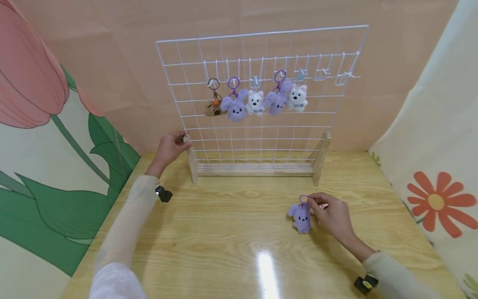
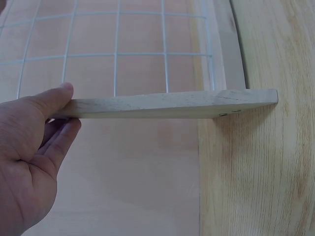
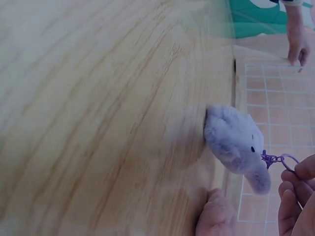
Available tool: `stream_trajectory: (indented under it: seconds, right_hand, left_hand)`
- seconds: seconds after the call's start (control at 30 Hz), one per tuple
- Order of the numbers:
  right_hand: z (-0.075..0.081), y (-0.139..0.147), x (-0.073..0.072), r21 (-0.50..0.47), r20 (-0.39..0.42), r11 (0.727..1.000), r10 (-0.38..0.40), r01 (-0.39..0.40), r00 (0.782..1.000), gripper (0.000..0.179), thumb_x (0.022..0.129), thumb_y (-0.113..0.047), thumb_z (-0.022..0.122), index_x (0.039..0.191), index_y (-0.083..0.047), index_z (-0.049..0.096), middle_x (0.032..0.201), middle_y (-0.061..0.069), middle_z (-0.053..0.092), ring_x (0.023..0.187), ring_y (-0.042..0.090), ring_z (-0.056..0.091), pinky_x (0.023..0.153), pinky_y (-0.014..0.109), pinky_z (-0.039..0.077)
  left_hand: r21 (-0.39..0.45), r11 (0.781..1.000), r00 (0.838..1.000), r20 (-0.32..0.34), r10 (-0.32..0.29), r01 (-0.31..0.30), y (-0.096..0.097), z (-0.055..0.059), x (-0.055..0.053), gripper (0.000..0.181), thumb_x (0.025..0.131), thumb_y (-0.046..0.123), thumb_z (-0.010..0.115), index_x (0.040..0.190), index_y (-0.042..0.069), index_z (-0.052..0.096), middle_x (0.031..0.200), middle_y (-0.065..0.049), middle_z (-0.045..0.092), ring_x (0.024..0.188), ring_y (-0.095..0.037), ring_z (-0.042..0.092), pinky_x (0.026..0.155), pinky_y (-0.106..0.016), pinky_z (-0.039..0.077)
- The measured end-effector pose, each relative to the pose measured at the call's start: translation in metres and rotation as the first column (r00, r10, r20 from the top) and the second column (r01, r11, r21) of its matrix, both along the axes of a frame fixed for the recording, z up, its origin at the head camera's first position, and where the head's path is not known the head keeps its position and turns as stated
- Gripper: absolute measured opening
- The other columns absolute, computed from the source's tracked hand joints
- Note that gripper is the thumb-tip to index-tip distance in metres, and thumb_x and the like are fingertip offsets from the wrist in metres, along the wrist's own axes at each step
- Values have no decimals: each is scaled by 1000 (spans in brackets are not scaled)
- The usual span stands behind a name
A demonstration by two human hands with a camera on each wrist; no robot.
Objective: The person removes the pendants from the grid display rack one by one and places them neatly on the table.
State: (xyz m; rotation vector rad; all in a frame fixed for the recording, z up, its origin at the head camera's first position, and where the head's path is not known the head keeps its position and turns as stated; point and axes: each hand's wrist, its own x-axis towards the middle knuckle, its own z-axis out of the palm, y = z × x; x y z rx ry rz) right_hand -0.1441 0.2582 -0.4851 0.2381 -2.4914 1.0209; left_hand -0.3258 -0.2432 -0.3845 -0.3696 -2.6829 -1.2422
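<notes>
My right hand [image 1: 333,214] pinches the purple ring of a purple plush keychain [image 1: 301,218] between thumb and fingertips, low over the right side of the table. In the right wrist view the plush [image 3: 234,142] hangs by a short purple chain from the ring [image 3: 289,162]. My left hand [image 1: 169,148] grips the upper end of the wooden side support [image 2: 147,104] of a white wire grid rack [image 1: 261,126], thumb on one face and fingers on the other. Several plush keychains hang in a row on its hooks: a brown one [image 1: 213,109], purple ones [image 1: 237,110] and white ones [image 1: 255,102].
At the rack's right end, hooks [image 1: 322,74] carry no plush. The rack's other wooden support [image 1: 320,160] stands on the wood-grain table [image 1: 209,232]. Behind hangs a peach backdrop [image 1: 123,62]; flower-printed cloth [image 1: 422,145] borders the right.
</notes>
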Motion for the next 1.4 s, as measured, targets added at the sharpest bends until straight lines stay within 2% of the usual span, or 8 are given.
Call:
stream_trajectory:
  seconds: [0.3, 0.6, 0.73, 1.0, 1.23, 1.4]
  right_hand:
    - [-11, 2, -12, 8, 29, 1000, -1, 1, 1000, 7, 94, -15, 76, 97, -9, 79, 80, 2, 77, 67, 6, 65, 45, 13, 47]
    - [-21, 1, -22, 8, 100, 1000, -5, 4, 995, 9, 94, -15, 75, 98, -7, 78, 81, 8, 77, 50, 2, 60, 32, 19, 41]
    - [-23, 0, -25, 31, 101, 999, 5, -8, 995, 8, 93, -12, 76, 98, -7, 78, 81, 7, 77, 55, 1, 61, 37, 19, 43]
    - [-24, -4, -27, 56, 94, 998, 24, -29, 995, 6, 90, -9, 77, 94, -5, 79, 79, 3, 77, 68, 12, 71, 55, 16, 53]
    - [-26, -2, -30, 70, 113, 997, 32, -40, 993, 6, 89, -9, 78, 93, -4, 79, 79, 5, 77, 66, 6, 67, 53, 15, 51]
    - [-27, 0, -32, 85, 139, 994, 52, -64, 989, 6, 90, -9, 77, 94, -5, 79, 82, 5, 78, 70, 12, 70, 56, 19, 54]
  left_hand:
    - [-11, 1000, 1000, -8, 2, -2, 0, -1, -1, 49, 96, 16, 74, 137, -6, 59, 134, -27, 62, 118, -39, 66, 98, -44, 59]
    - [-22, 1000, 1000, -4, 3, -3, -1, 0, -1, 50, 97, 18, 74, 138, -5, 59, 137, -26, 61, 119, -38, 65, 98, -44, 58]
    - [-23, 1000, 1000, -5, 3, -3, -1, 0, -1, 49, 96, 18, 74, 137, -5, 59, 136, -27, 61, 118, -38, 65, 98, -44, 59]
    - [-13, 1000, 1000, -6, 0, 0, -1, -3, -2, 48, 96, 17, 74, 137, -5, 60, 133, -26, 63, 117, -38, 66, 97, -43, 59]
    - [-25, 1000, 1000, -11, 11, -11, -1, -2, -3, 47, 96, 17, 75, 136, -4, 61, 132, -26, 64, 115, -37, 67, 96, -45, 60]
    - [-26, 1000, 1000, -20, 9, -9, -1, -2, -3, 47, 96, 17, 74, 136, -5, 61, 130, -26, 65, 113, -37, 67, 96, -45, 60]
